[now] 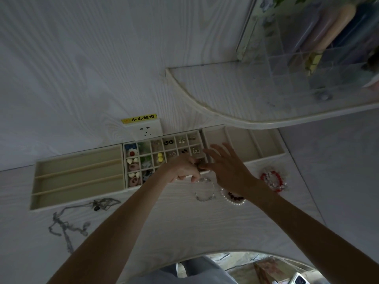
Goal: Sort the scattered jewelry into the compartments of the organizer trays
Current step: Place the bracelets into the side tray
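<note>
Head view. White wood-grain tabletop [164, 222] runs back to a matching wall with a white socket under a yellow warning label [146, 131] at 12 o'clock. Three beige organizer trays sit in a row against the wall, I judge so that all stay within reach. At 9 o'clock, the long-slot beige tray [78, 177] holds nothing I can see. At centre, the many-celled beige grid tray [164, 152] holds small pieces: a blue-and-white flower clip [131, 150], yellow bead earrings [160, 157], cream heart studs [132, 160] and dark studs [168, 143]. At 2 o'clock, the wide-slot beige tray [246, 144] also looks empty.

My left hand [182, 171] is curled at the grid tray's near edge, fingertips apparently pinching something small and dark; I cannot identify it. My right hand [227, 167] has its fingers spread and relaxed, touching the same spot, probably to steady the piece.

Unsorted pieces lie on the tabletop: a clear crystal bead bracelet [205, 189] just below the hands, a white pearl bracelet [233, 198], a red-and-clear bead bracelet [273, 181] at 3 o'clock, and tangled grey chain necklaces [67, 226] at 8 o'clock.
</note>
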Demonstrator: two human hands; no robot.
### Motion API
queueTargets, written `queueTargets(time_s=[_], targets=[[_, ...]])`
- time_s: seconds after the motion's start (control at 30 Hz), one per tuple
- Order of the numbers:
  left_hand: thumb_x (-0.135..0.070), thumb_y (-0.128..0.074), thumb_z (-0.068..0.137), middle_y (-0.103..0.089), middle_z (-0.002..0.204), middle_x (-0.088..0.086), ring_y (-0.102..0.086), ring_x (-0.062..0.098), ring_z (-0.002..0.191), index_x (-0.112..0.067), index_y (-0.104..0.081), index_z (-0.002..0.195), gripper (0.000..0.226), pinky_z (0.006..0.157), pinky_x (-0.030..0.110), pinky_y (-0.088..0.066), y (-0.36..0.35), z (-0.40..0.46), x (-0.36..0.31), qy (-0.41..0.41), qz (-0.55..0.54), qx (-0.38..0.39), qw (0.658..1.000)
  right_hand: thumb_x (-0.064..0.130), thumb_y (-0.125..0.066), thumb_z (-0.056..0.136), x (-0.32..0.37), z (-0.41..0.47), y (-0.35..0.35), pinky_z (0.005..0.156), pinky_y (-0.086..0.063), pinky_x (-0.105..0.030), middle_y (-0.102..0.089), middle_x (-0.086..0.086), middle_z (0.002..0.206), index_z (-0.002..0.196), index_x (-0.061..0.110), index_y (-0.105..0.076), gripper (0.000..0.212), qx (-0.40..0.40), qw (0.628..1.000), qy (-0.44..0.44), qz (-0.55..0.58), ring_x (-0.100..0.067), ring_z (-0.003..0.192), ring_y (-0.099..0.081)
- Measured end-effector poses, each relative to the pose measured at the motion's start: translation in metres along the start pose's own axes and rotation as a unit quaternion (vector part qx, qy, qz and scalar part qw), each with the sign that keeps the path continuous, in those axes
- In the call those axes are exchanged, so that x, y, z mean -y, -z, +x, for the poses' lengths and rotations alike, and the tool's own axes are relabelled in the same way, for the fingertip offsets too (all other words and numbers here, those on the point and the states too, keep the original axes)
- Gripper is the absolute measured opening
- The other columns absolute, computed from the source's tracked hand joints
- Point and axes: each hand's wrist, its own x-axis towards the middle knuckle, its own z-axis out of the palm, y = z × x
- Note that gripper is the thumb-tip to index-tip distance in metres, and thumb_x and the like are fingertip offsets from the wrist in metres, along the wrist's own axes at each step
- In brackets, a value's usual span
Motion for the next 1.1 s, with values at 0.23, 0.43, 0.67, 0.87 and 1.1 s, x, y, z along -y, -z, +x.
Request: queueTargets(time_s=[0.23,0.43,0.67,0.87,1.1], targets=[[0.012,-0.06,0.068,-0.046,0.066,-0.001,-0.031,0.009,0.05,-0.014,-0.056,0.125,0.063,0.043,0.018,-0.026,0.003,-0.003,0.001,-0.025,0.034,0.024,0.999,-0.005,-0.076,0.048,0.001,0.004,0.004,0.1,-0.036,-0.057,-0.062,-0.007,0.12,0.102,0.032,-0.072,0.066,-0.021,1.0,0.01,0.014,-0.034,0.114,-0.056],[0.011,-0.061,0.069,-0.048,0.075,0.0,-0.034,0.01,0.055,-0.013,-0.051,0.132,0.068,0.043,0.019,-0.026,0.009,-0.005,0.0,-0.03,0.073,0.047,0.996,0.0,-0.082,0.041,0.004,0.003,0.002,0.096,-0.039,-0.057,-0.062,-0.006,0.12,0.096,0.035,-0.073,0.065,-0.005,1.0,0.007,0.019,-0.033,0.113,-0.058],[0.007,-0.063,0.067,-0.05,0.078,0.0,-0.041,0.014,0.064,-0.017,-0.049,0.133,0.072,0.049,0.023,-0.031,0.011,-0.004,0.001,-0.026,0.094,0.048,0.994,-0.003,-0.077,0.049,0.003,0.004,0.001,0.103,-0.03,-0.058,-0.055,-0.009,0.132,0.098,0.032,-0.073,0.06,0.027,0.999,-0.011,0.041,-0.035,0.126,-0.047],[0.007,-0.063,0.07,-0.048,0.079,0.001,-0.041,0.012,0.062,-0.016,-0.047,0.135,0.071,0.047,0.021,-0.031,0.011,-0.008,0.0,-0.033,0.09,0.049,0.994,-0.003,-0.077,0.05,0.002,0.003,0.003,0.101,-0.032,-0.058,-0.057,-0.008,0.129,0.098,0.032,-0.073,0.06,0.019,0.998,0.001,0.056,-0.034,0.123,-0.05],[0.006,-0.065,0.073,-0.051,0.077,-0.004,-0.049,0.01,0.071,-0.018,-0.049,0.134,0.067,0.066,0.021,-0.041,0.015,-0.02,0.001,-0.073,0.064,0.036,0.995,-0.008,-0.067,0.057,-0.003,-0.004,0.018,0.105,-0.028,-0.056,-0.056,-0.006,0.13,0.096,0.031,-0.073,0.056,-0.006,0.996,-0.011,0.085,-0.032,0.124,-0.048]])
